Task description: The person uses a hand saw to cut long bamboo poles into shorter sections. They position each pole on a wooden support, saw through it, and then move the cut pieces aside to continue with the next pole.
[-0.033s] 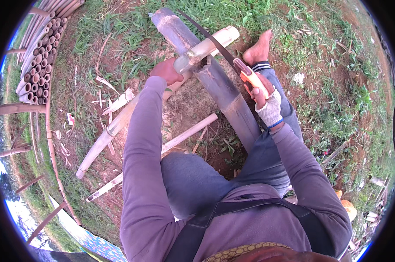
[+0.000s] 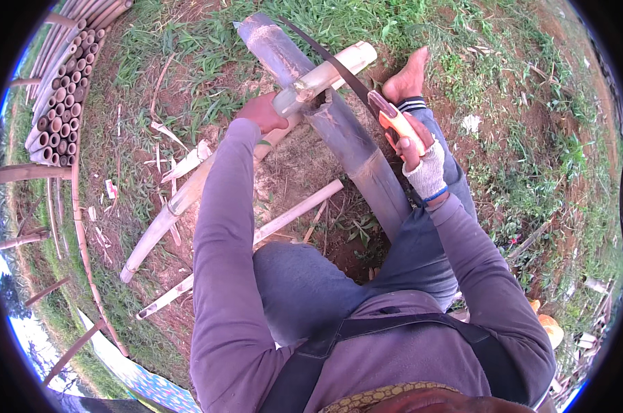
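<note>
My left hand (image 2: 262,113) is closed round a pale bamboo pole (image 2: 161,221) that slants from the lower left up to a thick grey bamboo log (image 2: 366,165). Across the log lies a pale bamboo section (image 2: 356,58), its near end close to my left fingers. Whether it joins the pole I cannot tell. My right hand (image 2: 419,148), in a white glove with bare fingertips, grips the orange handle of a curved handsaw (image 2: 344,71). Its dark blade crosses over the pale section, right of my left hand; whether the teeth touch is unclear. A broken notch (image 2: 318,103) shows in the log.
A thin bamboo stick (image 2: 301,212) lies in front of my knees. Split bamboo scraps (image 2: 187,162) are scattered to the left. Stacked bamboo poles (image 2: 63,103) rest on a frame at far left. My bare foot (image 2: 406,76) is beside the saw. Grass and soil surround the work.
</note>
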Demonstrator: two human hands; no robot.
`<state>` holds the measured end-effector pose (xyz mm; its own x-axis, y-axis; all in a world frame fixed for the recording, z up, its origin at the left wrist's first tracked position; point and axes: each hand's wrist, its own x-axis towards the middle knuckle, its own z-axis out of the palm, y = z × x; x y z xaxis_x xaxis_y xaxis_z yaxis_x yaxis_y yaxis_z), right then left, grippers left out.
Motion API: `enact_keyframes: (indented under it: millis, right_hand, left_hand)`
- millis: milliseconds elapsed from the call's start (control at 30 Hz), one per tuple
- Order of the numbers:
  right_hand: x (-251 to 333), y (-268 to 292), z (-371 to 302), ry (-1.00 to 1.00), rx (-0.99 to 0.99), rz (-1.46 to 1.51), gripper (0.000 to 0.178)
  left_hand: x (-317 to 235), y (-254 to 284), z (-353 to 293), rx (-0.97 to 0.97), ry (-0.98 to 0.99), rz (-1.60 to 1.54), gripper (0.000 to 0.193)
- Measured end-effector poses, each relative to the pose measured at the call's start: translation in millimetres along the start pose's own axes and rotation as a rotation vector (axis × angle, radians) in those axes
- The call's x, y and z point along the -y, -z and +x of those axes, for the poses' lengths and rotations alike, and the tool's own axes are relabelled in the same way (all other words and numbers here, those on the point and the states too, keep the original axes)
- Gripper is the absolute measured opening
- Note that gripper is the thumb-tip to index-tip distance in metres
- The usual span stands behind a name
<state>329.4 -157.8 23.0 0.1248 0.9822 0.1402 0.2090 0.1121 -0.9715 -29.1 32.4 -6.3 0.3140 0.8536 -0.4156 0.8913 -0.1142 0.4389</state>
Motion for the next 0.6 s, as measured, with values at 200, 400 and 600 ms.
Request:
enact_keyframes:
  millis: [200, 400, 600]
  right_hand:
    - [-7, -10, -1, 0.208, -0.032, -0.154, 0.05]
    - [0, -22, -1, 0.129, -0.107, -0.181, 0.048]
    - [58, -28, 33, 0.134, -0.09, -0.222, 0.043]
  left_hand:
    - [9, 27, 24, 0.495, 0.121, -0.461, 0.089]
    - [-38, 2, -4, -0.183, 0.013, 0.138, 0.077]
    - [-53, 3, -10, -0.166, 0.134, 0.21, 0.079]
